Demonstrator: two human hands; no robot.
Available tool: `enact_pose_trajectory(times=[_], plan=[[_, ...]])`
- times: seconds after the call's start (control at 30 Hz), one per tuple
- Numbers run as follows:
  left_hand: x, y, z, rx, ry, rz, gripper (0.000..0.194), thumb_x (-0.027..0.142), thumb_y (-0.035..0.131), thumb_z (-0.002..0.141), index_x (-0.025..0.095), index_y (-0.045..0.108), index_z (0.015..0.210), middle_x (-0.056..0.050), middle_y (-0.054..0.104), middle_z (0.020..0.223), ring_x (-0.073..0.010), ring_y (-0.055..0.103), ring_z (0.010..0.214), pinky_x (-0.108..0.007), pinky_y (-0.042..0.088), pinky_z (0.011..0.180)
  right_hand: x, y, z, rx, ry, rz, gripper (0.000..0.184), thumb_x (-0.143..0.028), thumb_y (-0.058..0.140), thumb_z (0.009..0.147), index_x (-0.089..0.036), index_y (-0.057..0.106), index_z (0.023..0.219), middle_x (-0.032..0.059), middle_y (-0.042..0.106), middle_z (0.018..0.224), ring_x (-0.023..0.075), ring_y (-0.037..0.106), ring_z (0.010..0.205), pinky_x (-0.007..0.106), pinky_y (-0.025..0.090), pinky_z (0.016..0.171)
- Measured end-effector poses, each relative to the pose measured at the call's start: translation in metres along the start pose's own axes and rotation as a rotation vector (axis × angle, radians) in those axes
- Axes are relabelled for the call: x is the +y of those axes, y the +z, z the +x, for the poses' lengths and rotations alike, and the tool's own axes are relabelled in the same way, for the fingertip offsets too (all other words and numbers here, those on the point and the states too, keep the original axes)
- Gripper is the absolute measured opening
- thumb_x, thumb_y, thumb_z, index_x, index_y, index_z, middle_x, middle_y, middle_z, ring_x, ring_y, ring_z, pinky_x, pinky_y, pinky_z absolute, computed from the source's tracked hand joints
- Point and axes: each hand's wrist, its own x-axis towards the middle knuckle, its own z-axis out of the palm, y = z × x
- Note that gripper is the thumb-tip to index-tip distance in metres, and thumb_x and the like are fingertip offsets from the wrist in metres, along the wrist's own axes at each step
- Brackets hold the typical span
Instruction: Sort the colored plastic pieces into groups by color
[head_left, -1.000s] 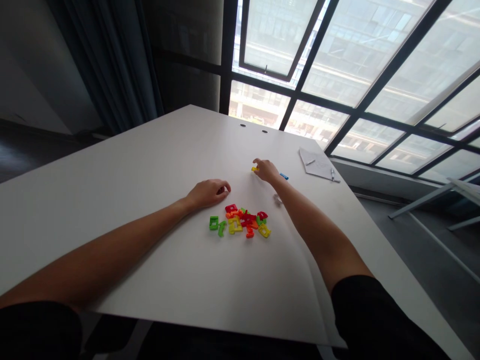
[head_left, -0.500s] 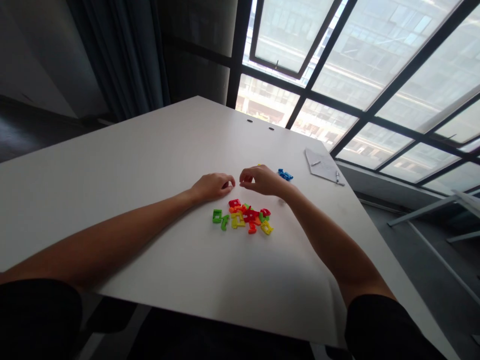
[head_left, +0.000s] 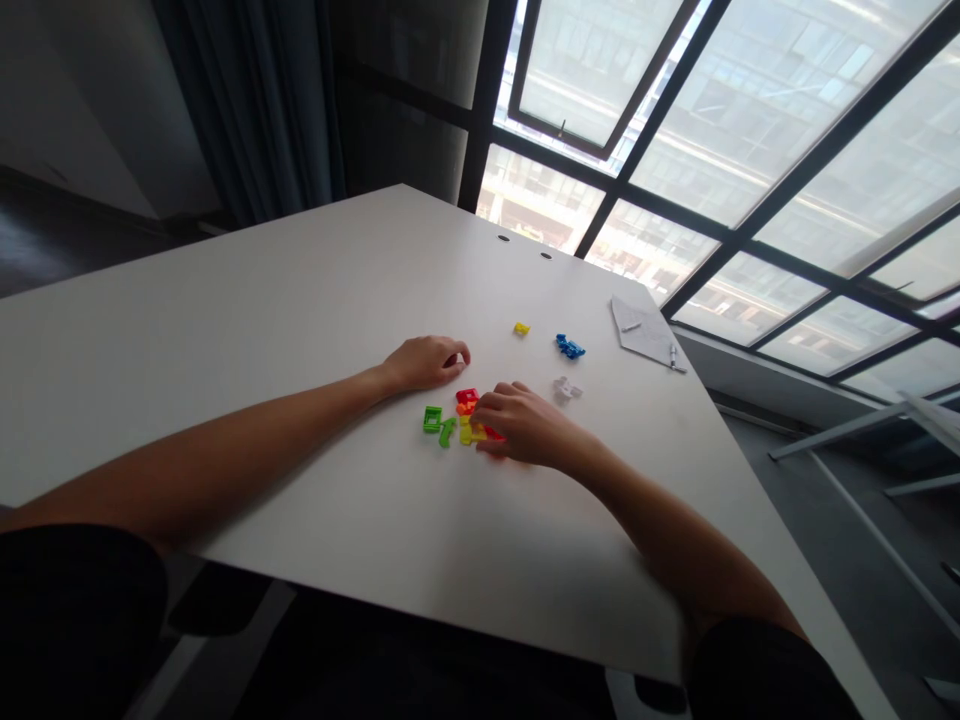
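Note:
My left hand (head_left: 426, 362) rests on the white table with thumb and fingers curled into a pinch. Whatever lies between its fingertips is too small to make out. My right hand (head_left: 525, 425) reaches over a pile of coloured plastic pieces, thumb and fingers apart, and hides much of it. Beside its fingertips show a yellow piece (head_left: 469, 432) and a red square piece (head_left: 466, 396). To the left of the pile lie a green square frame (head_left: 432, 419) and a green hooked piece (head_left: 447, 432).
Beyond my right hand are white pieces (head_left: 568, 389), a cluster of blue pieces (head_left: 570, 347) and a single yellow piece (head_left: 521, 328). A sheet of paper (head_left: 645, 330) with a pen (head_left: 673, 358) lies near the table's right edge. Windows stand behind the table (head_left: 322, 290).
My right hand has moved away from my left hand, back toward me and onto the coloured pile, and its fingers have spread. The left hand stays nearly where it was, still curled.

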Motion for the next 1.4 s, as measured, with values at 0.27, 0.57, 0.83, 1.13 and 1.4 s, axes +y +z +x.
enact_pose_trajectory(times=[0.27,0.57,0.83,1.13,1.4], plan=[[-0.001,0.001,0.0,-0.005,-0.005,-0.005,0.028,0.039,0.054,0.094,0.029,0.075,0.11,-0.001,0.076,0.098,-0.021,0.068,0.089,-0.028,0.046,0.072,-0.006,0.005,0.002,0.013,0.007,0.005,0.033,-0.039,0.078,0.097,-0.02,0.07,0.122,0.0129,0.073,0.118,0.0297,0.06,0.109,0.042,0.045,0.095],[-0.001,0.002,0.001,-0.006,-0.003,-0.013,0.027,0.039,0.055,0.094,0.03,0.075,0.11,-0.001,0.076,0.1,-0.0211,0.068,0.09,-0.028,0.045,0.071,-0.015,0.008,0.002,0.019,0.006,0.065,0.029,-0.035,0.077,0.094,-0.021,0.069,0.118,0.0126,0.076,0.114,0.0315,0.059,0.114,0.043,0.045,0.096],[-0.001,0.001,0.001,-0.012,-0.013,-0.011,0.028,0.039,0.055,0.094,0.03,0.076,0.11,-0.001,0.077,0.1,-0.0208,0.069,0.09,-0.028,0.046,0.071,-0.015,0.007,0.003,0.017,0.019,0.094,0.04,-0.034,0.077,0.091,-0.02,0.066,0.127,0.0146,0.074,0.113,0.0311,0.06,0.11,0.044,0.046,0.097],[-0.002,0.001,0.001,-0.009,-0.006,-0.014,0.027,0.04,0.056,0.094,0.03,0.076,0.109,-0.001,0.077,0.099,-0.0208,0.069,0.088,-0.028,0.044,0.068,0.017,-0.019,0.0,0.139,0.12,0.179,0.04,-0.03,0.076,0.091,-0.026,0.067,0.13,0.0087,0.077,0.107,0.0302,0.063,0.111,0.043,0.045,0.099],[-0.003,0.001,0.002,-0.028,-0.012,-0.021,0.027,0.038,0.056,0.093,0.029,0.075,0.11,-0.001,0.076,0.098,-0.0212,0.07,0.089,-0.028,0.044,0.068,0.138,0.006,0.023,0.138,0.548,0.085,0.036,-0.03,0.077,0.09,-0.021,0.068,0.124,0.0073,0.079,0.109,0.027,0.068,0.104,0.037,0.045,0.092]])
